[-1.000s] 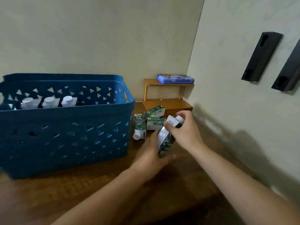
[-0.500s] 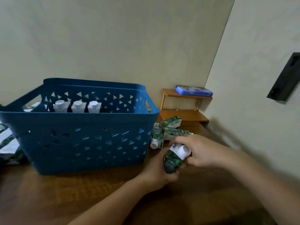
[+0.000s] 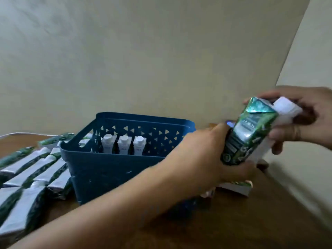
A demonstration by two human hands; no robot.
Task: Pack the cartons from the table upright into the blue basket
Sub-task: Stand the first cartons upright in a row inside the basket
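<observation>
Right of basket (image 3: 115, 169) | carton (image 3: 249, 133) near-upright, cap up-right | both hands

Glossy carton (image 3: 248, 130), perforated plastic basket (image 3: 115, 169)

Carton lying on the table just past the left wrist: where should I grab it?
Probably by its two long side faces, from above. The carton lies flat on the table, so its broad face points up; the left hand hides its near end.
</observation>
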